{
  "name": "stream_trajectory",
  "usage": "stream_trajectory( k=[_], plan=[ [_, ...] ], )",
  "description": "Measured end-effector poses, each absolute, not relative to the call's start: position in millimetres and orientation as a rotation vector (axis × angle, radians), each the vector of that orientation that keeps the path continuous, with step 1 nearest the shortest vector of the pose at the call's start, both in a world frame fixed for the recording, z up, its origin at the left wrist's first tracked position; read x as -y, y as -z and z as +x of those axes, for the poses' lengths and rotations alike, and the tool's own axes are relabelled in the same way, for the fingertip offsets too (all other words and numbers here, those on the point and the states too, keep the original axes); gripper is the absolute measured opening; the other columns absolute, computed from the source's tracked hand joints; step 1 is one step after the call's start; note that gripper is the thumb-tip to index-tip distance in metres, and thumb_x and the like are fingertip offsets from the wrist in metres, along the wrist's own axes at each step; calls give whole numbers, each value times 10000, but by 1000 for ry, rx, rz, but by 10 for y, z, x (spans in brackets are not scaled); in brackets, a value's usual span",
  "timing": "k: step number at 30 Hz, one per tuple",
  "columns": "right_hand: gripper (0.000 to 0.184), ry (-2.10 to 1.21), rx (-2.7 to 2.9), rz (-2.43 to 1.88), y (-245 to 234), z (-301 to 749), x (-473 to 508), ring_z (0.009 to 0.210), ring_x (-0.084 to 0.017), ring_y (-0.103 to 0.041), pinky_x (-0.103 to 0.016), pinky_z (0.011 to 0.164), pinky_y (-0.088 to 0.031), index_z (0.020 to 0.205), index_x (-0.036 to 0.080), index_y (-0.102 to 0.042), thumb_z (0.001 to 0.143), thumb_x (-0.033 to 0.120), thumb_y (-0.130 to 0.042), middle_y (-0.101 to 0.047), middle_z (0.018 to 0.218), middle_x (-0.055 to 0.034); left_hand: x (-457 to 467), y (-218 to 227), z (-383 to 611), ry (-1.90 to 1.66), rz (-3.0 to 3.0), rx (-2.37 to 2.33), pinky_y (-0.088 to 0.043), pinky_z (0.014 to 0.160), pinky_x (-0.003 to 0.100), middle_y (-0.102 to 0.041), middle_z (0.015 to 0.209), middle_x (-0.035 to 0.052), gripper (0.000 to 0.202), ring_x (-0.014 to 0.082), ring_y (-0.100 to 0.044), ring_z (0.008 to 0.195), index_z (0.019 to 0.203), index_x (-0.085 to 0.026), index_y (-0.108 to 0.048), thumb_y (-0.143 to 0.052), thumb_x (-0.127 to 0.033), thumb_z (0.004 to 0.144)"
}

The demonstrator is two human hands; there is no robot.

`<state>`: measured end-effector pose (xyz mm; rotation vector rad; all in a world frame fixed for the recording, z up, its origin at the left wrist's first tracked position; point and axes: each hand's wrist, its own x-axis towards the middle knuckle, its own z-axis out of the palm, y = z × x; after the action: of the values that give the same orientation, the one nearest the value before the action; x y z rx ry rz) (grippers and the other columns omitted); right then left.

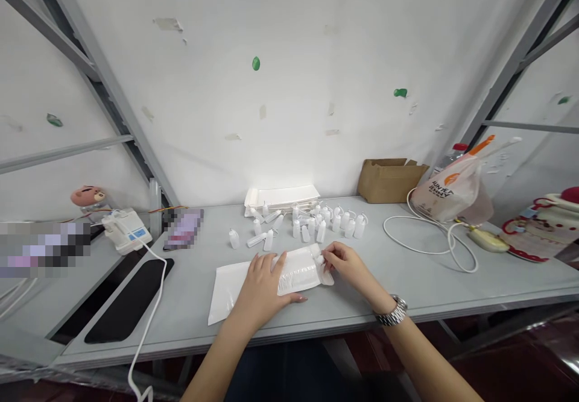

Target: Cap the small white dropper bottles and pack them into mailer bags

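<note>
A white plastic mailing bag (296, 274) lies flat near the table's front edge, slanting slightly up to the right. My left hand (265, 284) rests on its middle, fingers spread and thumb stretched to the right. At the bag's right end, my right hand (337, 257) pinches with thumb and fingertips. Something small and white is at the pinch; whether it is the bag's flap or a bottle, I cannot tell. Behind the bag are several small translucent squeeze bottles (360, 226) with thin tips, some upright and some lying down.
A stack of white bags (283, 197) lies against the wall. Farther right stand a cardboard box (391, 184), a plastic carrier bag (446, 191) and a looped white cable (418, 250). A phone (184, 230), a white device (126, 232) and a black mat (129, 299) are left.
</note>
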<state>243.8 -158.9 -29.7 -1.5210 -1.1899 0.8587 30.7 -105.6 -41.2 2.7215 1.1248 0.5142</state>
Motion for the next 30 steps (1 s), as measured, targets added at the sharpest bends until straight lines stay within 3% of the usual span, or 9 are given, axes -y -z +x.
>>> stream_trajectory(
  k=[9, 19, 25, 30],
  plan=[
    [265, -1041, 956, -1337, 234, 2469, 1710, 660, -173, -630, -336, 705, -482, 728, 169, -532, 709, 425, -597, -635, 672, -28, 1062, 379, 301, -606, 2640, -1082, -368, 938, 437, -526, 1107, 97, 773, 274, -454, 1083, 1329, -212, -385, -492, -656, 706],
    [232, -1056, 1439, -1526, 294, 2585, 1786, 707, -165, -561, -291, 683, -428, 669, 154, -641, 734, 370, -584, -625, 717, -35, 1087, 390, 327, -574, 2657, -1047, -365, 944, 450, -526, 1141, 103, 757, 280, -444, 1093, 1277, -210, -454, -524, -664, 676],
    [126, -866, 1415, -1575, 370, 2410, 1741, 675, -149, -522, -268, 646, -413, 603, 160, -630, 690, 194, -545, -562, 713, -24, 1095, 419, 343, -599, 2622, -1035, -373, 936, 441, -537, 1094, 91, 710, 267, -460, 1067, 1263, -228, -473, -526, -645, 691],
    [198, -907, 1514, -1504, 400, 2275, 1688, 616, -118, -460, -224, 574, -361, 475, 160, -523, 605, 45, -428, -493, 633, 6, 1100, 449, 336, -621, 2613, -1046, -373, 936, 432, -538, 1086, 91, 697, 264, -462, 1062, 1251, -223, -488, -528, -641, 694]
  ],
)
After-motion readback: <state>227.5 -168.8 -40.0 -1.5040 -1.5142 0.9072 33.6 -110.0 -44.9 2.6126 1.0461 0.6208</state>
